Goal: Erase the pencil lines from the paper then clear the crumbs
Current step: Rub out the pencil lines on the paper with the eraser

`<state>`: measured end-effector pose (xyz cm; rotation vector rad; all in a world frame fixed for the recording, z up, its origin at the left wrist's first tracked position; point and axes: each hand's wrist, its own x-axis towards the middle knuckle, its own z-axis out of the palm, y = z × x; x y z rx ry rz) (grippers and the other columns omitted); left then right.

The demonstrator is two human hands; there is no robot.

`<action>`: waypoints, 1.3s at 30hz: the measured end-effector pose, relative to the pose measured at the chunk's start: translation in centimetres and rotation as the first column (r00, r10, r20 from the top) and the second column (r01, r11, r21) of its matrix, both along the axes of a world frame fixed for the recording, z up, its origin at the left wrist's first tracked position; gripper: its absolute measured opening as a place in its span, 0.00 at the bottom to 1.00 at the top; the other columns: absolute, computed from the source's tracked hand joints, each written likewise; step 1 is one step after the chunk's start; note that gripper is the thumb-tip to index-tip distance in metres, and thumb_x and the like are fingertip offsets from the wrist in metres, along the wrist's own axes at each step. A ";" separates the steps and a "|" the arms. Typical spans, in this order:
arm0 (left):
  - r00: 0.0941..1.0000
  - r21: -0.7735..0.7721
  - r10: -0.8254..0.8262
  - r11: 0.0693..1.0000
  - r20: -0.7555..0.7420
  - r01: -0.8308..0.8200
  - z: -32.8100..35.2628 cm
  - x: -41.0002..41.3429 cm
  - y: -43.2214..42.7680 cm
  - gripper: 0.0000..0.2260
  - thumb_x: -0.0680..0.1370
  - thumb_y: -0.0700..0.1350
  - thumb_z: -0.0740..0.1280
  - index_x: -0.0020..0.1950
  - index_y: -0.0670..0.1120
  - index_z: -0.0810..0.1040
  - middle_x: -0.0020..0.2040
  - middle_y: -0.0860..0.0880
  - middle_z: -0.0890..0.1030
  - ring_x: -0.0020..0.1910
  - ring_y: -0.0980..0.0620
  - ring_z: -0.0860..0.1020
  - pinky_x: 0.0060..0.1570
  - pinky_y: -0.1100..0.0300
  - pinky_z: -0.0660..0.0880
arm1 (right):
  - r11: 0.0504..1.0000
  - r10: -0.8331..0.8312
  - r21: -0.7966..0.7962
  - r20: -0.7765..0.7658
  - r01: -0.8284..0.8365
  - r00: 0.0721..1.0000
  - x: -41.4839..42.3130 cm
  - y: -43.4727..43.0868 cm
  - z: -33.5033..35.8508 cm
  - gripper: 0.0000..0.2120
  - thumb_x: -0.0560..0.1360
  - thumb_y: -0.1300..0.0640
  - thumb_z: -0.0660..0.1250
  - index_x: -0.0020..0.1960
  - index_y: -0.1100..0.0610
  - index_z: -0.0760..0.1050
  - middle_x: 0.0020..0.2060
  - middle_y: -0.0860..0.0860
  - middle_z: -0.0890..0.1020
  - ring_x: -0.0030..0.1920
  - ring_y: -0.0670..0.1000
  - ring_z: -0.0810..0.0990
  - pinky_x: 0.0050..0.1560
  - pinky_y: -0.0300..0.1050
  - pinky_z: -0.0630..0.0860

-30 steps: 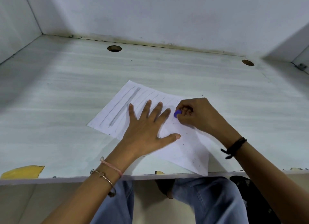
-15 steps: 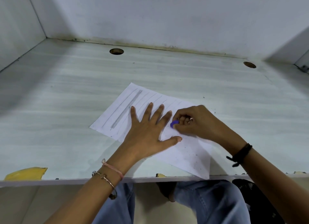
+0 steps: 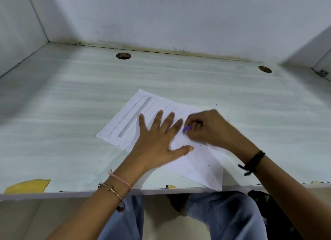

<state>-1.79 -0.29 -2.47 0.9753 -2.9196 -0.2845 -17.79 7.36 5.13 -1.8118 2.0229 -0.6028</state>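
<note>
The white sheet of paper point(image 3: 202, 166) lies flat on the pale, streaky table point(image 3: 71, 105). It sits at a slant, and its near corner pokes just over the table's front edge. The left hand point(image 3: 157, 141) lies flat on the middle of the paper with its fingers straight and spread wide, pressing down, so that grip is apart and holds nothing. The right hand point(image 3: 213, 130) has its grip clamped on a small purple rubber eraser point(image 3: 186, 129), pinched in the fingertips. The eraser's tip looks to be down on the paper, just beside the left pointer finger.

To rub well, I think short strokes along the lines work best. The flat hand should push down close by so the thin paper does not wrinkle or tear. The grey pencil lines point(image 3: 134, 117), one thick and smudgy, are not yet rubbed out on the far side. Tiny dark crumbs point(image 3: 204, 159) dot the smooth near part, so sweeping comes later.
</note>
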 end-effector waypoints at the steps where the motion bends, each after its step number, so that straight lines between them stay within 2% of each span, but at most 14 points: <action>1: 1.000 -0.003 -0.003 1.000 0.004 0.003 0.0 0.0 0.0 0.43 0.67 0.78 0.34 0.79 0.60 0.37 0.79 0.55 0.35 0.77 0.49 0.31 0.68 0.30 0.33 | 0.998 0.049 0.041 0.018 -0.050 0.999 0.5 0.5 0.1 0.07 0.69 0.63 0.71 0.37 0.52 0.80 0.23 0.43 0.74 0.25 0.43 0.70 0.31 0.34 0.69; 3: 1.000 0.001 -0.004 1.000 0.004 0.004 0.1 0.0 0.0 0.44 0.66 0.78 0.33 0.79 0.60 0.37 0.79 0.55 0.34 0.77 0.49 0.31 0.68 0.30 0.33 | 0.998 0.032 0.051 0.015 -0.033 0.999 -0.1 0.3 0.1 0.08 0.69 0.62 0.72 0.36 0.51 0.80 0.24 0.44 0.75 0.26 0.43 0.70 0.32 0.34 0.70; 6: 1.000 0.000 -0.003 1.000 -0.010 0.003 0.1 0.1 0.0 0.43 0.67 0.77 0.34 0.79 0.60 0.38 0.79 0.55 0.35 0.77 0.49 0.31 0.69 0.31 0.32 | 0.993 -0.116 -0.041 -0.034 0.114 0.993 -1.3 -0.8 -0.1 0.04 0.70 0.62 0.71 0.37 0.55 0.79 0.25 0.45 0.75 0.26 0.44 0.70 0.34 0.39 0.70; 8: 1.000 -0.001 -0.003 1.000 -0.007 0.002 0.0 0.1 0.0 0.43 0.67 0.78 0.34 0.79 0.60 0.38 0.79 0.55 0.35 0.77 0.49 0.31 0.68 0.30 0.32 | 0.996 -0.077 -0.044 -0.051 0.075 0.996 -0.5 -0.5 -0.3 0.04 0.70 0.63 0.70 0.37 0.56 0.79 0.24 0.46 0.74 0.26 0.44 0.69 0.32 0.38 0.69; 11: 1.000 -0.001 -0.005 1.000 0.004 0.005 0.0 0.0 0.0 0.44 0.66 0.78 0.33 0.78 0.60 0.37 0.79 0.55 0.35 0.77 0.49 0.31 0.68 0.30 0.33 | 0.997 0.043 0.056 0.033 -0.045 0.999 0.3 0.5 -0.2 0.03 0.69 0.61 0.71 0.38 0.54 0.81 0.27 0.48 0.77 0.27 0.43 0.70 0.33 0.38 0.71; 16: 1.000 0.005 -0.004 1.000 -0.010 0.004 0.1 0.1 0.0 0.42 0.68 0.77 0.36 0.79 0.60 0.38 0.79 0.55 0.35 0.77 0.50 0.31 0.68 0.31 0.31 | 0.990 -0.136 -0.037 0.034 0.137 0.990 -1.7 -1.0 -0.5 0.04 0.70 0.59 0.73 0.37 0.55 0.80 0.26 0.46 0.77 0.26 0.42 0.71 0.35 0.37 0.71; 20: 1.000 -0.007 -0.004 1.000 0.007 0.004 0.0 0.1 0.0 0.43 0.67 0.78 0.34 0.78 0.60 0.37 0.79 0.55 0.35 0.77 0.49 0.31 0.68 0.30 0.33 | 0.998 -0.008 0.055 0.110 0.001 0.994 0.0 0.4 -0.9 0.03 0.69 0.60 0.73 0.37 0.56 0.80 0.27 0.48 0.78 0.27 0.44 0.71 0.33 0.35 0.71; 23: 1.000 0.000 0.001 1.000 -0.002 -0.001 0.0 0.1 0.0 0.43 0.66 0.77 0.34 0.78 0.61 0.37 0.79 0.55 0.35 0.77 0.50 0.31 0.69 0.31 0.33 | 0.994 -0.113 0.017 0.097 0.112 0.989 -1.4 -0.4 -0.7 0.04 0.69 0.58 0.74 0.37 0.55 0.81 0.28 0.47 0.79 0.28 0.42 0.72 0.33 0.33 0.70; 26: 1.000 0.010 0.001 1.000 0.002 -0.001 0.2 0.1 0.2 0.44 0.66 0.77 0.33 0.78 0.60 0.37 0.79 0.56 0.34 0.76 0.50 0.30 0.69 0.31 0.33 | 0.970 -0.239 -0.018 0.094 0.242 0.966 -2.2 -1.2 -0.9 0.04 0.70 0.58 0.73 0.37 0.55 0.80 0.31 0.51 0.80 0.31 0.46 0.73 0.36 0.38 0.71; 29: 1.000 0.026 0.004 1.000 -0.006 -0.004 0.5 0.2 0.2 0.44 0.66 0.77 0.34 0.79 0.60 0.38 0.79 0.56 0.35 0.77 0.51 0.31 0.69 0.31 0.33 | 0.966 -0.255 0.000 0.144 0.258 0.956 -2.3 -0.7 -1.5 0.03 0.72 0.57 0.72 0.40 0.57 0.81 0.33 0.51 0.79 0.31 0.46 0.73 0.33 0.31 0.69; 31: 1.000 0.037 0.022 0.999 -0.007 -0.022 0.7 0.3 0.3 0.43 0.68 0.78 0.36 0.79 0.59 0.38 0.80 0.57 0.38 0.77 0.52 0.33 0.69 0.30 0.34 | 0.949 -0.301 0.003 0.307 0.316 0.903 -2.9 0.1 -1.8 0.05 0.74 0.57 0.71 0.43 0.59 0.80 0.33 0.52 0.79 0.30 0.47 0.75 0.37 0.34 0.72; 33: 0.999 0.056 0.045 0.997 -0.005 -0.045 1.1 0.4 0.6 0.42 0.70 0.77 0.40 0.79 0.59 0.40 0.80 0.58 0.41 0.78 0.52 0.37 0.69 0.29 0.34 | 0.932 -0.312 0.017 0.542 0.362 0.780 -3.4 1.0 -1.9 0.06 0.76 0.59 0.67 0.46 0.62 0.79 0.35 0.55 0.78 0.31 0.50 0.76 0.43 0.45 0.75; 34: 0.999 0.057 0.052 0.997 0.002 -0.052 1.3 0.5 0.8 0.41 0.70 0.77 0.41 0.79 0.59 0.41 0.80 0.58 0.44 0.79 0.52 0.39 0.69 0.29 0.35 | 0.931 -0.307 0.024 0.595 0.365 0.743 -3.4 1.5 -2.0 0.06 0.77 0.60 0.66 0.47 0.63 0.78 0.36 0.56 0.78 0.31 0.51 0.77 0.44 0.47 0.75; 39: 0.996 -0.075 0.066 0.995 -0.067 -0.071 1.7 -0.7 1.0 0.43 0.65 0.78 0.36 0.75 0.63 0.59 0.73 0.53 0.60 0.74 0.47 0.55 0.70 0.30 0.45 | 0.948 -0.278 0.014 0.525 0.319 0.804 -2.4 2.2 -2.0 0.03 0.76 0.60 0.67 0.47 0.59 0.78 0.32 0.47 0.79 0.30 0.51 0.80 0.41 0.39 0.75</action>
